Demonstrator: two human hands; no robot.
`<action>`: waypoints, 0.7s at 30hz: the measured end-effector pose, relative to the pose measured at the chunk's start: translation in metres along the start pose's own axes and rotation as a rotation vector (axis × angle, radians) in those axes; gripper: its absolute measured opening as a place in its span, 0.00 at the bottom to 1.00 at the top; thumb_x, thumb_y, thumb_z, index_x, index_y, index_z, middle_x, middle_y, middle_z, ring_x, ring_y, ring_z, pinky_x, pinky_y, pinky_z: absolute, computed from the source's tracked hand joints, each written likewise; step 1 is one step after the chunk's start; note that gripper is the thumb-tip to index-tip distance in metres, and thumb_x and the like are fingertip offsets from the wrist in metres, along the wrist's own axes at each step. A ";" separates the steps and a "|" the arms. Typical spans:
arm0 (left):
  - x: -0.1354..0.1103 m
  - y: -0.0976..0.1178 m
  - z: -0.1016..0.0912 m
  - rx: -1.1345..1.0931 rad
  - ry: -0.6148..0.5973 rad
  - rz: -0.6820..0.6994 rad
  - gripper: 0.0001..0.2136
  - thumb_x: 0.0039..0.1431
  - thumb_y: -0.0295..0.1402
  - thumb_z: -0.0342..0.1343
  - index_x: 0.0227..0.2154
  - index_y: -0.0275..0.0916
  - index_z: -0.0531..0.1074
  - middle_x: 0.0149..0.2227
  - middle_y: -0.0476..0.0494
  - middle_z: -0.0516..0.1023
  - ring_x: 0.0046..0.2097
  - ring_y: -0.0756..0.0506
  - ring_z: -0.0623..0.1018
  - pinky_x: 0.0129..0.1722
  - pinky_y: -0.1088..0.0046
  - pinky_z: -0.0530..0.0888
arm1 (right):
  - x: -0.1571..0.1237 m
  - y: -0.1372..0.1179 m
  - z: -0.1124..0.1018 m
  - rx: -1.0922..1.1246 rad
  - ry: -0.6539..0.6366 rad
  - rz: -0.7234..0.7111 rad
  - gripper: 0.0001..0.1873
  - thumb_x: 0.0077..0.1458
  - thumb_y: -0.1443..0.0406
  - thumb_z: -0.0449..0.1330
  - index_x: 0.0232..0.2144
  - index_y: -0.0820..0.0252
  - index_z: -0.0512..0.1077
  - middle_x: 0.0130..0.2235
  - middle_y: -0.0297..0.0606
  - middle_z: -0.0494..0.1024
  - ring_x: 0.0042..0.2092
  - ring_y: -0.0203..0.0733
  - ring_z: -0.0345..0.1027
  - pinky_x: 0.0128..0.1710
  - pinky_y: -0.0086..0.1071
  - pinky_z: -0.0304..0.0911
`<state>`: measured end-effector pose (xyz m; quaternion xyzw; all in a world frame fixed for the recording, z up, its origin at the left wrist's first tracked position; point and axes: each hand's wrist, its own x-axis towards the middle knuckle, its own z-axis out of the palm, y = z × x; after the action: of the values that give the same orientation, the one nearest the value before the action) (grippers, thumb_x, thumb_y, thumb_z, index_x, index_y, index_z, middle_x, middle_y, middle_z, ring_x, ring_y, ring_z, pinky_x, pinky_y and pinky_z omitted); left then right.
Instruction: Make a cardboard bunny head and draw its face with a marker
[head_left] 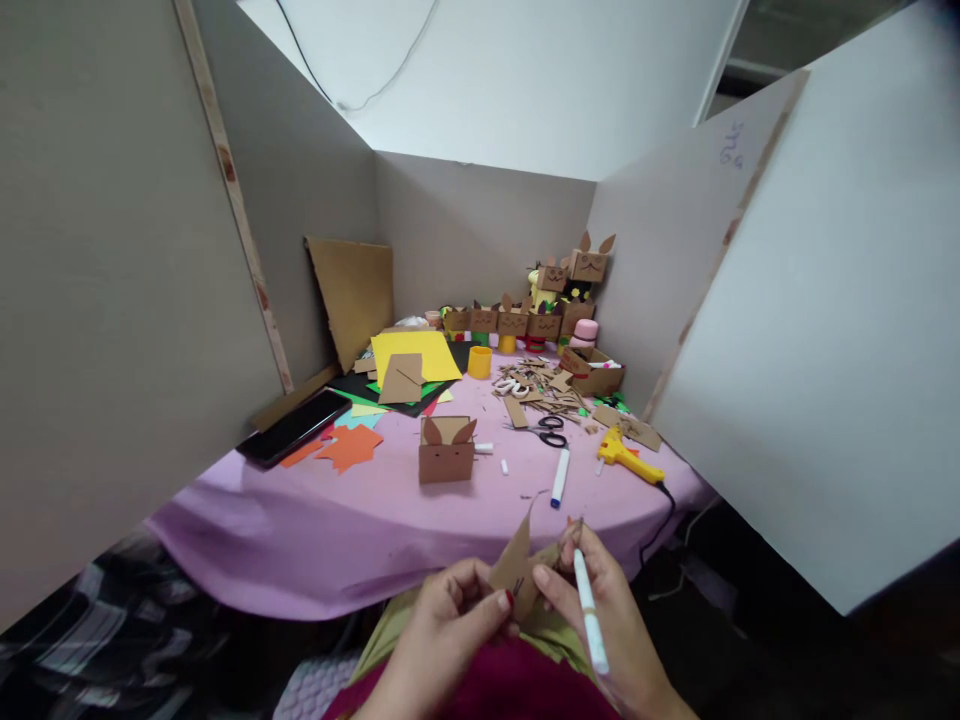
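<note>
My left hand [461, 607] pinches a brown cardboard piece [512, 563] between thumb and fingers, above my lap. Dark marks show on the cardboard, and it has a pointed upper end. My right hand [600, 590] is closed on a white marker [589, 610], which lies across its fingers. The right thumb also rests against the cardboard, and the fingertips are partly hidden behind it. Beyond my hands, a small cardboard box with ears and dot eyes [446, 462] stands on the table. Another white marker [559, 478] with a blue end lies near my right hand.
Black-handled scissors [553, 432] and a yellow glue gun [630, 460] lie on the pink tablecloth [315, 560]. Cardboard scraps [544, 385], coloured sheets [417, 350], a phone [296, 427] and several cardboard animal heads [513, 322] stand or lie around. Grey panels [480, 215] enclose the table.
</note>
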<state>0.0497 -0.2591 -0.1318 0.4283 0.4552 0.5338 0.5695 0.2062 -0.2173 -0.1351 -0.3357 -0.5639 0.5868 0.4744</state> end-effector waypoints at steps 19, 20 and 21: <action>-0.011 0.000 0.010 -0.181 -0.054 -0.093 0.12 0.50 0.39 0.61 0.28 0.37 0.64 0.23 0.53 0.73 0.26 0.52 0.74 0.25 0.80 0.67 | -0.025 -0.003 0.015 -0.571 0.088 -0.542 0.05 0.53 0.64 0.53 0.27 0.54 0.67 0.21 0.32 0.73 0.21 0.37 0.66 0.23 0.29 0.59; -0.012 0.000 0.010 -0.186 -0.057 -0.075 0.12 0.51 0.39 0.61 0.27 0.37 0.65 0.23 0.54 0.72 0.26 0.53 0.72 0.25 0.80 0.68 | -0.024 -0.001 0.015 -0.586 0.080 -0.571 0.04 0.53 0.65 0.53 0.27 0.54 0.66 0.21 0.32 0.73 0.21 0.37 0.66 0.23 0.29 0.58; -0.012 0.000 0.009 -0.190 -0.060 -0.061 0.12 0.51 0.39 0.61 0.27 0.37 0.66 0.24 0.54 0.71 0.26 0.53 0.71 0.26 0.79 0.69 | -0.023 0.001 0.015 -0.595 0.076 -0.598 0.03 0.53 0.65 0.53 0.28 0.54 0.66 0.21 0.31 0.73 0.21 0.37 0.66 0.24 0.29 0.58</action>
<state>0.0586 -0.2714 -0.1292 0.3739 0.3981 0.5441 0.6369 0.1994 -0.2436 -0.1374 -0.3011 -0.7633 0.2219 0.5267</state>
